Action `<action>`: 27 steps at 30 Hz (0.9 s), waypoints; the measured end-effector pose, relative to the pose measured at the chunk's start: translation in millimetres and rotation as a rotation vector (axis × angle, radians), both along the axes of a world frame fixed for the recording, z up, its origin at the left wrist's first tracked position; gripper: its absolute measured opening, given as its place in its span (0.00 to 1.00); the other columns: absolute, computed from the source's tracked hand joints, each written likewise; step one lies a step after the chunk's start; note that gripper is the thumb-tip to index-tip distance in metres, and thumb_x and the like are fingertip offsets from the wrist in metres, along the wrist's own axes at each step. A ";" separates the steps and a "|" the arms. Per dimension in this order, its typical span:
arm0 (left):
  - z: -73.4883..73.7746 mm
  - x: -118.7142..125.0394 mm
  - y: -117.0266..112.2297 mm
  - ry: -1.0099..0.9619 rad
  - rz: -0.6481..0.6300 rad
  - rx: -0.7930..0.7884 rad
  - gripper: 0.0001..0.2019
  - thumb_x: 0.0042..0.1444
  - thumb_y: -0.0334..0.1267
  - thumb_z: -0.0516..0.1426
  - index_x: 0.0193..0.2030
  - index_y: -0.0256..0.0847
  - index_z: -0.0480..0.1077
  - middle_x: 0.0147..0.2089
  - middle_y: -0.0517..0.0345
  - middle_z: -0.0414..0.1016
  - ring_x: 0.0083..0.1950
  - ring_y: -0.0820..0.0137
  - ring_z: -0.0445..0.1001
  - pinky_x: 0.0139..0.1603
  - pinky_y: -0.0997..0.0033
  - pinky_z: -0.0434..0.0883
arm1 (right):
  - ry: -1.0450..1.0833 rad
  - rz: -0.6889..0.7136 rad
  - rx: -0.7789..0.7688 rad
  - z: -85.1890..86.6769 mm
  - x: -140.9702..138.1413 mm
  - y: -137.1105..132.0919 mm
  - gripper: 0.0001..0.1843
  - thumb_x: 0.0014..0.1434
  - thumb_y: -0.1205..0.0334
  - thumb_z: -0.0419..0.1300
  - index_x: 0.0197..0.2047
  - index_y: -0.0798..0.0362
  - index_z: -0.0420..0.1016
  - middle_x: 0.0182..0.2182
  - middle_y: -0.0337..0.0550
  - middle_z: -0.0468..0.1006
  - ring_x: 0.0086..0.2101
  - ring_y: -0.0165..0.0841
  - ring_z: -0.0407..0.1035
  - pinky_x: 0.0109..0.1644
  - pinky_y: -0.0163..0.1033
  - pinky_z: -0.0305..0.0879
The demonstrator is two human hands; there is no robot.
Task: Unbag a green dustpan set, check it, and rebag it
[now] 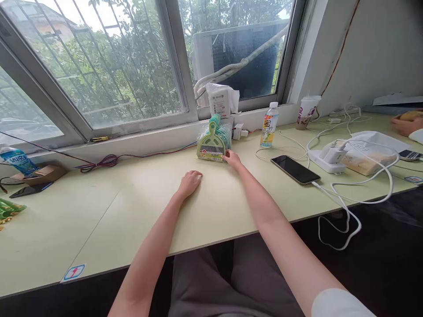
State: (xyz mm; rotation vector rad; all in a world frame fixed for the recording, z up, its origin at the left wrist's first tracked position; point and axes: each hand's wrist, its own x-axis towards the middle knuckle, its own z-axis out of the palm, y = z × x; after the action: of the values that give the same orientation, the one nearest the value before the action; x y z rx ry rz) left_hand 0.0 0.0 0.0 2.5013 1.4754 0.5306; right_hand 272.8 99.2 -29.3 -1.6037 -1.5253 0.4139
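A row of small green dustpan-and-brush sets (211,143) in clear wrapping stands upright at the back of the table, below the window. My right hand (233,159) is at the lower right corner of the front set, its thumb and fingers closed on that edge. The front set is light green with a printed label, and more sets in darker green show behind it. My left hand (191,182) lies palm down on the table, a little in front and to the left, with nothing in it and its fingers loosely stretched out.
A wrapped white box (220,102) rests behind the sets. To the right are a drink bottle (269,125), a phone (295,169), a cup (307,113), chargers (328,157) and looping white cables. A blue-labelled bottle (19,161) lies left. Another person's hand (405,125) is far right.
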 end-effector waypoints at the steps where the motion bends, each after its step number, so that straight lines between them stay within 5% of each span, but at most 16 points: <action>1: 0.5 -0.2 0.4 -0.025 0.007 0.005 0.15 0.60 0.39 0.48 0.52 0.47 0.67 0.59 0.53 0.66 0.61 0.60 0.62 0.60 0.55 0.61 | -0.002 -0.003 0.009 0.3 -0.8 -1.2 0.15 0.58 0.55 0.59 0.46 0.52 0.70 0.41 0.46 0.77 0.40 0.37 0.71 0.43 0.38 0.64; 5: 4.3 -5.9 9.2 -0.225 0.139 0.116 0.16 0.59 0.38 0.51 0.54 0.45 0.66 0.60 0.49 0.64 0.62 0.57 0.62 0.60 0.53 0.60 | -0.012 0.004 0.024 2.0 -7.1 -14.9 0.10 0.55 0.60 0.59 0.41 0.52 0.72 0.36 0.44 0.78 0.37 0.37 0.71 0.40 0.38 0.65; 8: 9.1 -17.2 19.3 -0.524 0.260 0.144 0.22 0.58 0.42 0.54 0.59 0.42 0.61 0.62 0.44 0.62 0.62 0.57 0.62 0.60 0.54 0.61 | 0.040 0.141 0.047 2.5 -20.7 -32.3 0.08 0.54 0.61 0.58 0.39 0.51 0.73 0.34 0.40 0.78 0.35 0.35 0.71 0.40 0.38 0.66; 11: 13.7 -30.4 22.7 -0.841 0.293 -0.066 0.28 0.54 0.47 0.59 0.60 0.39 0.59 0.61 0.40 0.64 0.58 0.58 0.68 0.54 0.58 0.67 | 0.128 0.317 0.052 3.3 -42.8 -48.1 0.09 0.55 0.62 0.59 0.40 0.51 0.74 0.35 0.39 0.78 0.36 0.34 0.72 0.43 0.39 0.67; 15: 16.9 -38.5 14.7 -1.020 0.212 -0.472 0.21 0.49 0.48 0.63 0.46 0.35 0.70 0.43 0.45 0.78 0.42 0.59 0.77 0.41 0.63 0.74 | 0.166 0.418 0.014 5.4 -66.7 -59.2 0.13 0.57 0.63 0.59 0.46 0.51 0.72 0.39 0.42 0.78 0.37 0.34 0.71 0.45 0.41 0.67; 20: 13.0 -35.7 15.5 -1.218 0.303 -0.454 0.15 0.47 0.40 0.64 0.40 0.34 0.72 0.31 0.52 0.79 0.31 0.66 0.78 0.32 0.67 0.75 | -0.092 0.243 0.177 14.9 -70.2 -70.4 0.27 0.55 0.62 0.64 0.57 0.51 0.61 0.50 0.49 0.71 0.45 0.38 0.68 0.49 0.45 0.65; 25: 10.5 -37.3 26.7 -1.370 0.399 -0.382 0.14 0.47 0.36 0.64 0.40 0.34 0.71 0.29 0.54 0.78 0.30 0.68 0.78 0.34 0.67 0.76 | -0.317 0.416 0.352 33.9 -86.3 -86.5 0.04 0.60 0.61 0.61 0.37 0.52 0.72 0.39 0.47 0.76 0.44 0.40 0.69 0.50 0.44 0.61; 27: 11.3 -36.6 28.1 -1.423 0.420 -0.377 0.14 0.47 0.36 0.64 0.40 0.34 0.70 0.31 0.54 0.78 0.32 0.68 0.78 0.37 0.67 0.76 | -0.215 0.581 0.255 36.7 -98.7 -89.3 0.14 0.65 0.58 0.55 0.29 0.52 0.73 0.31 0.44 0.77 0.36 0.36 0.72 0.45 0.40 0.64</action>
State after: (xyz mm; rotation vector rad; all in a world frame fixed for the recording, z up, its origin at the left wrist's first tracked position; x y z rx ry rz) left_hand -36.6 28.1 11.3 0.9251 1.1827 1.4653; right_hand 174.1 9.8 7.4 -1.0148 -2.1166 0.3460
